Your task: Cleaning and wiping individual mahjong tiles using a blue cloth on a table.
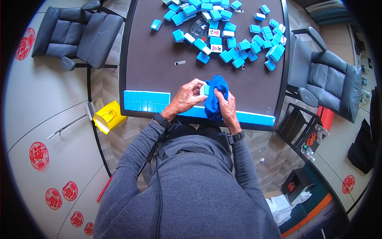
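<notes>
Between the thumb and fingers of my left hand [186, 96] is a mahjong tile [205, 90], white with a blue-green back. My right hand [226, 104] grips a bunched blue cloth [216, 89], which is right beside the tile and seems to touch its right side. Both hands are above the near edge of the table. Along that edge runs a row of blue-backed tiles [146, 101], two deep at the left and partly hidden by my hands and the cloth in the middle. More tiles [255, 118] continue the row at the right.
A loose heap of mahjong tiles [238, 62] covers the far part of the dark table [155, 71], mostly blue side up. Grey chairs stand at the left [81, 38] and right [326, 75]. On the floor at the left is a yellow bin [108, 116].
</notes>
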Tool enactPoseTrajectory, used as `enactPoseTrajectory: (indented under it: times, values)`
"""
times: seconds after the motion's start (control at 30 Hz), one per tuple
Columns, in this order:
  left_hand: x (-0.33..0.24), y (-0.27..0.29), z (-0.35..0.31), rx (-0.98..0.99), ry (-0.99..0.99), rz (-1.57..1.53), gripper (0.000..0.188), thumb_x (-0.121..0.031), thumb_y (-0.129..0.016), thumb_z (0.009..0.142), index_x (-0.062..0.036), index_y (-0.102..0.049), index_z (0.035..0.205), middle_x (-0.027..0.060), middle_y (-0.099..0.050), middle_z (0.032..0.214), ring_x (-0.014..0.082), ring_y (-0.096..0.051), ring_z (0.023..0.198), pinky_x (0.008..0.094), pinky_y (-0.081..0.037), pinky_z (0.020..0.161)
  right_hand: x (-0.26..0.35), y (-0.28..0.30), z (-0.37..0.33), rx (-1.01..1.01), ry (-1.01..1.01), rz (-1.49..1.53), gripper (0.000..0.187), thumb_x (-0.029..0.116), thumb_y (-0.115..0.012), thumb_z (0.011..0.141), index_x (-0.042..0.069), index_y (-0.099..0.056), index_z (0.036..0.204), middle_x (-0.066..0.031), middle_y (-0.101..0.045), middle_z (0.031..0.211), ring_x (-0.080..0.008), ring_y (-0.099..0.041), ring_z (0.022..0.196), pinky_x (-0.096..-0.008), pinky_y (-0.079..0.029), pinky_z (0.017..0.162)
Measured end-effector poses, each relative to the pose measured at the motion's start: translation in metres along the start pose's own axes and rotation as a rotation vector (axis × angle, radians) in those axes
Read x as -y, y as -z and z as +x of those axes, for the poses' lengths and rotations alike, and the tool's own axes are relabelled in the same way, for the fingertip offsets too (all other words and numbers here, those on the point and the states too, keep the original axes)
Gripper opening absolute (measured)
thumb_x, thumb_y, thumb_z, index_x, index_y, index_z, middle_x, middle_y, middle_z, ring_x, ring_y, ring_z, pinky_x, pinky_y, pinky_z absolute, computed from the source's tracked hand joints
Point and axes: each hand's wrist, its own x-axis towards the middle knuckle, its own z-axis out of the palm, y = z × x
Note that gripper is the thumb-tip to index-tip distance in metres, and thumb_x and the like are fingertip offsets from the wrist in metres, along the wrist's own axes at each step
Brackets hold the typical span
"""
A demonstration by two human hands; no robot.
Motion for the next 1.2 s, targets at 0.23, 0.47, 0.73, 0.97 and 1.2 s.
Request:
enactPoseTrajectory:
  times: [0.23, 0.47, 0.73, 0.97, 1.2]
  values:
    - [0.002, -0.022, 0.002, -0.134, -0.01, -0.033, 0.057, -0.019, -0.077, 0.104, 0.0003, -0.056, 0.153, 0.0144, -0.069, 0.129, 0.0188, -0.071, 0.106, 0.035, -0.06, 0.091, 0.0, -0.002, -0.003, -0.035, -0.045, 0.126, 0.036, 0.034, -0.071, 0.108, 0.002, -0.072, 0.123, 0.0, -0.069, 0.104, -0.0087, -0.061, 0.094, -0.0284, -0.054, 0.083]
    - [-0.003, -0.026, 0.001, -0.181, -0.277, 0.476, 0.05, -0.017, -0.06, 0.111, 0.0028, -0.05, 0.156, 0.0226, -0.065, 0.136, 0.0346, -0.068, 0.121, 0.0413, -0.054, 0.104, -0.005, 0.001, -0.003, 0.017, -0.006, 0.009, 0.034, 0.03, -0.073, 0.107, 0.003, -0.072, 0.126, -0.0007, -0.071, 0.108, -0.0098, -0.062, 0.096, -0.0308, -0.055, 0.087]
    - [-0.004, -0.02, -0.007, -0.019, -0.23, 0.514, 0.053, -0.011, -0.057, 0.108, 0.0062, -0.044, 0.156, 0.0324, -0.059, 0.145, 0.051, -0.059, 0.133, 0.0501, -0.049, 0.114, -0.009, 0.005, 0.001, 0.056, 0.143, -0.176, 0.035, 0.028, -0.073, 0.106, 0.002, -0.07, 0.13, -0.0099, -0.074, 0.113, -0.019, -0.068, 0.102, -0.0366, -0.057, 0.091]
    - [0.0, -0.012, -0.008, 0.1, -0.076, 0.539, 0.069, -0.008, -0.061, 0.103, 0.0052, -0.029, 0.164, 0.0359, -0.061, 0.142, 0.0531, -0.06, 0.131, 0.0529, -0.049, 0.111, 0.004, 0.002, -0.001, 0.049, 0.334, -0.395, 0.038, 0.029, -0.076, 0.102, 0.003, -0.07, 0.13, -0.0196, -0.072, 0.118, -0.0361, -0.073, 0.108, -0.0446, -0.058, 0.092]
    - [-0.003, -0.015, -0.007, -0.002, -0.253, 0.499, 0.067, -0.01, -0.062, 0.104, 0.0011, -0.034, 0.164, 0.0302, -0.068, 0.129, 0.0453, -0.07, 0.114, 0.0504, -0.055, 0.1, 0.011, 0.001, -0.002, 0.04, 0.23, -0.312, 0.039, 0.03, -0.077, 0.101, 0.003, -0.07, 0.13, -0.0193, -0.073, 0.117, -0.037, -0.074, 0.106, -0.0443, -0.058, 0.091]
